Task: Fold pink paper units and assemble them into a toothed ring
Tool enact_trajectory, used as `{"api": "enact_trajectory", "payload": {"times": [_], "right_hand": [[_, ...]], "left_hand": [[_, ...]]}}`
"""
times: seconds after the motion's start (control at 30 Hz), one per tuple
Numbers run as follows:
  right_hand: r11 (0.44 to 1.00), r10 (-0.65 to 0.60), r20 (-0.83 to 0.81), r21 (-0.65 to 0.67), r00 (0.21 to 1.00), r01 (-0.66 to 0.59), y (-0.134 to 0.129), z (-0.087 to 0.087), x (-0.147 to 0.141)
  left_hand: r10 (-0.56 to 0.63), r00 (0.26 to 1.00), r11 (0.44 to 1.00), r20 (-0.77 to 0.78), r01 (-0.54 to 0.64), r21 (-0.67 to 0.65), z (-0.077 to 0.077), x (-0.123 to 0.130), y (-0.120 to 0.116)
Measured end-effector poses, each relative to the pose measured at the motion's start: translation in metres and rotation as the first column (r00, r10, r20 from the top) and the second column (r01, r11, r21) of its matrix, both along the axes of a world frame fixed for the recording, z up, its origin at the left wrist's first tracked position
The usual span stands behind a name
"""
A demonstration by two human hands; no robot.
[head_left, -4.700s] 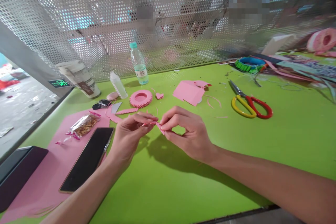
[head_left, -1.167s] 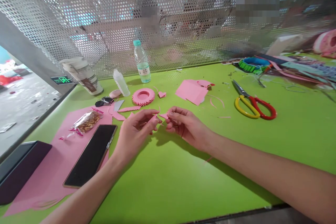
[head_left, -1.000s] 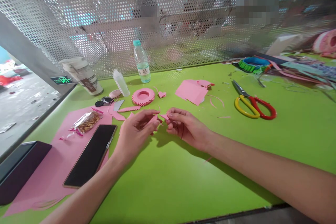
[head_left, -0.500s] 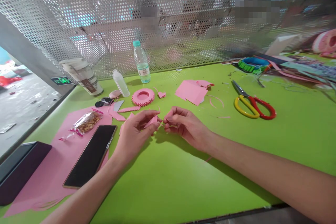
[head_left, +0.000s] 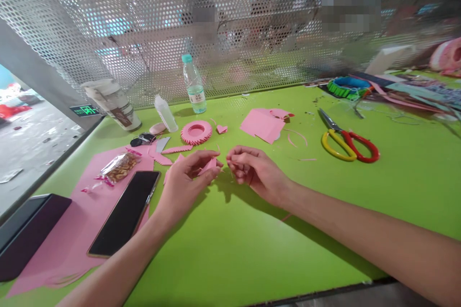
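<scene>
My left hand [head_left: 183,186] holds a small folded piece of pink paper [head_left: 209,167] between its fingers. My right hand [head_left: 255,171] sits just to the right with its fingers curled together, close to that piece but apart from it. Nothing shows in its fingertips. Beyond the hands lie a fringed pink paper ring [head_left: 196,133], a saw-edged pink strip [head_left: 176,149], a small pink heart [head_left: 222,129] and a cut pink sheet [head_left: 261,125]. A large pink sheet [head_left: 68,244] lies under a black smartphone [head_left: 124,213].
Red-and-yellow-handled scissors [head_left: 345,141] lie right of my hands on the green table [head_left: 252,254]. At the back stand a water bottle [head_left: 193,85], a glue bottle [head_left: 165,114] and a paper cup [head_left: 111,104], before a perforated metal screen [head_left: 108,24]. The table's left edge drops away.
My hands have drawn slightly apart since they pinched the pink piece together. The piece now stays in my left hand, and my right fingers have curled closed beside it.
</scene>
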State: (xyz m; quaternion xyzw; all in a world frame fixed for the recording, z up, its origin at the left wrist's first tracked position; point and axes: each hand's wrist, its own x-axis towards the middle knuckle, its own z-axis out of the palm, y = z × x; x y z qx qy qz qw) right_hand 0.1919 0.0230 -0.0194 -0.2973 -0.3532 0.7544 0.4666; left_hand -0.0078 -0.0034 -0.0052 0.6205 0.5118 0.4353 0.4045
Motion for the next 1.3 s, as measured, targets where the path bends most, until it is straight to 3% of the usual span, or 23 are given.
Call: {"api": "enact_trajectory", "payload": {"times": [0.2, 0.5, 0.67, 0.87, 1.3], "right_hand": [[0.999, -0.033, 0.053, 0.024, 0.998, 0.031, 0.003, -0.008, -0.002], [0.982, -0.092, 0.169, 0.177, 0.981, 0.061, 0.002, -0.012, -0.002], [0.938, -0.169, 0.279, 0.341, 0.945, 0.067, -0.004, -0.001, -0.002], [0.876, -0.229, 0.330, 0.480, 0.916, 0.046, -0.007, 0.003, 0.001], [0.864, -0.255, 0.369, 0.502, 0.894, 0.040, -0.009, 0.002, 0.000]], "left_hand": [[0.000, 0.993, 1.000, 0.117, 0.003, -0.024, 0.000, 0.001, 0.003], [-0.006, 0.993, 0.999, 0.120, 0.010, -0.034, -0.003, -0.002, 0.003], [0.010, 1.000, 1.000, 0.026, -0.011, 0.010, -0.004, -0.002, 0.004], [0.024, 1.000, 1.000, 0.016, -0.024, 0.014, -0.002, -0.001, 0.003], [0.028, 0.999, 0.997, -0.024, -0.027, 0.067, -0.001, -0.002, 0.001]]}}
